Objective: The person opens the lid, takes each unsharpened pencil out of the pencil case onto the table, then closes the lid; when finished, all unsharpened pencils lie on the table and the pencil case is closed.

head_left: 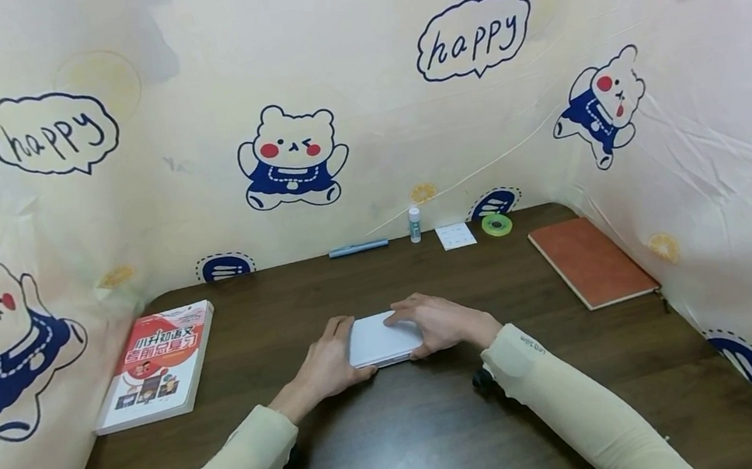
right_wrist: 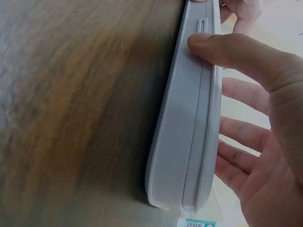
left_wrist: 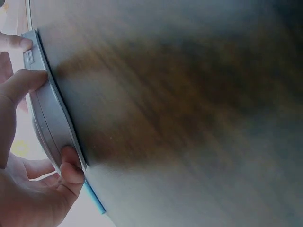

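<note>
A flat white hinged case (head_left: 374, 336) with rounded corners lies on the dark wood table between both hands. My left hand (head_left: 324, 362) grips its left end, thumb at the front edge and fingers round the side. The right hand (head_left: 445, 321) holds the right end, with fingers over the lid. In the right wrist view, that hand's thumb (right_wrist: 222, 47) presses the front side of the case (right_wrist: 182, 118) beside a small latch (right_wrist: 202, 25), along the lid seam. The left wrist view shows the curled left fingers (left_wrist: 71, 168) at the case's end.
A red-and-white book (head_left: 160, 366) lies at the left and a brown notebook (head_left: 594, 262) at the right. Along the back edge are a blue pen (head_left: 358, 248), a small glue stick (head_left: 415, 226), a white paper (head_left: 455, 236) and a green tape roll (head_left: 497, 225). Printed cloth surrounds the table.
</note>
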`<act>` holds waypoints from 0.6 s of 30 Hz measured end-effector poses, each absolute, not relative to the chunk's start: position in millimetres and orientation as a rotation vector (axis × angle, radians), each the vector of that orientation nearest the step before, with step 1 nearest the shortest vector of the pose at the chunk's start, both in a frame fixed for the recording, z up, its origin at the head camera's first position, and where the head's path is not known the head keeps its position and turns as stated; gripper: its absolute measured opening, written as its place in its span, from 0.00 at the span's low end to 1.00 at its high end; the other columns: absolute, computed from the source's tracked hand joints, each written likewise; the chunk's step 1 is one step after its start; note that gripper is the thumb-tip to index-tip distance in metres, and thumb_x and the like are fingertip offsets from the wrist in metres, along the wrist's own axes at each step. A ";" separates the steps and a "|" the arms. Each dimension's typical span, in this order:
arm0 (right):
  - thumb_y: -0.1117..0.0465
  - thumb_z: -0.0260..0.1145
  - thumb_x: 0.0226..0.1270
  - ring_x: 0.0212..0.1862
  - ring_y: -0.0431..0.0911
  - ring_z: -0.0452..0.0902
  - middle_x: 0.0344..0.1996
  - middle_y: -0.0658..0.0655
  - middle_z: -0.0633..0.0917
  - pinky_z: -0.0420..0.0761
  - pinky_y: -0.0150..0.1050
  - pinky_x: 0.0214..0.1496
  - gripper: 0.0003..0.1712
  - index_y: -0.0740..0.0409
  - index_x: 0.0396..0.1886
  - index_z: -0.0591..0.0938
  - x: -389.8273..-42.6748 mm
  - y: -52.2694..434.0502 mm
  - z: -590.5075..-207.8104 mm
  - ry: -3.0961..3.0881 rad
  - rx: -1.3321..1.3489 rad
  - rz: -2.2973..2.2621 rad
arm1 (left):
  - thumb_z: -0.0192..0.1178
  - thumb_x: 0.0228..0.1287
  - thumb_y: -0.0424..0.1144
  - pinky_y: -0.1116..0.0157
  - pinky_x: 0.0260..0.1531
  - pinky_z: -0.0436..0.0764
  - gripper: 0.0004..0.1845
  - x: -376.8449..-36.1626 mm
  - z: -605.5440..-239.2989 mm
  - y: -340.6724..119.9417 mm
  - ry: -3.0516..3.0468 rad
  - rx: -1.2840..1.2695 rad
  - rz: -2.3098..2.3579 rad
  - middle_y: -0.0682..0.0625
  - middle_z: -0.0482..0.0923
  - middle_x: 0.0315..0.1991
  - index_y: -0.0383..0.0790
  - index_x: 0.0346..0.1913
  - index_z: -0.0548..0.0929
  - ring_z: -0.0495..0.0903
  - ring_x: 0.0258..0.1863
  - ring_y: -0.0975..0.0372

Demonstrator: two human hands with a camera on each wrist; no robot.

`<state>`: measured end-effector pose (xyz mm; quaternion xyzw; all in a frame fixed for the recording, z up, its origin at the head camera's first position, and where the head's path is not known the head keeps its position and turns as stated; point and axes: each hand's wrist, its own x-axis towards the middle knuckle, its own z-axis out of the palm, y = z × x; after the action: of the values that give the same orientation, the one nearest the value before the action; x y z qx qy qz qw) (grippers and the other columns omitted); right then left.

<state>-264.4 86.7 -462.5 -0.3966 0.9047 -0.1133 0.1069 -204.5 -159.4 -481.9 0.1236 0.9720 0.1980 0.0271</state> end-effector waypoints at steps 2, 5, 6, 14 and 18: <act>0.46 0.76 0.57 0.74 0.52 0.63 0.76 0.55 0.66 0.70 0.52 0.71 0.39 0.38 0.70 0.74 -263.9 87.1 -462.8 2.657 -1.164 -0.336 | 0.75 0.49 0.58 0.48 0.53 0.81 0.53 -203.9 -482.2 -159.1 3.001 0.377 0.611 0.38 0.63 0.70 0.36 0.74 0.63 0.80 0.54 0.46; 0.47 0.76 0.57 0.74 0.53 0.63 0.75 0.57 0.67 0.70 0.53 0.71 0.39 0.38 0.70 0.74 -263.5 87.3 -463.2 2.655 -1.171 -0.341 | 0.75 0.50 0.59 0.49 0.51 0.82 0.53 -203.3 -482.5 -158.8 3.012 0.382 0.613 0.38 0.64 0.70 0.35 0.73 0.63 0.81 0.53 0.46; 0.47 0.76 0.57 0.74 0.53 0.64 0.75 0.57 0.67 0.70 0.52 0.70 0.39 0.38 0.70 0.74 -263.6 87.3 -463.4 2.657 -1.175 -0.341 | 0.75 0.50 0.59 0.49 0.51 0.82 0.53 -203.2 -482.6 -159.0 3.015 0.384 0.613 0.38 0.64 0.70 0.35 0.73 0.63 0.81 0.52 0.46; 0.43 0.75 0.57 0.71 0.51 0.67 0.73 0.54 0.71 0.73 0.51 0.68 0.38 0.38 0.69 0.75 -263.7 86.4 -464.2 2.690 -1.201 -0.316 | 0.74 0.49 0.60 0.51 0.47 0.84 0.52 -206.4 -484.3 -159.3 3.038 0.412 0.545 0.37 0.67 0.66 0.34 0.72 0.64 0.82 0.48 0.48; 0.43 0.74 0.58 0.70 0.51 0.69 0.71 0.54 0.72 0.73 0.51 0.68 0.37 0.40 0.68 0.75 -263.8 85.4 -461.7 2.686 -1.222 -0.295 | 0.75 0.48 0.60 0.52 0.46 0.84 0.52 -207.4 -483.4 -158.6 3.049 0.436 0.520 0.37 0.68 0.65 0.34 0.70 0.65 0.82 0.46 0.48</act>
<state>-263.8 85.4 -461.7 -0.4105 0.9022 -0.0992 0.0881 -207.4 -158.6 -483.4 0.1396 0.9761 0.1664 0.0089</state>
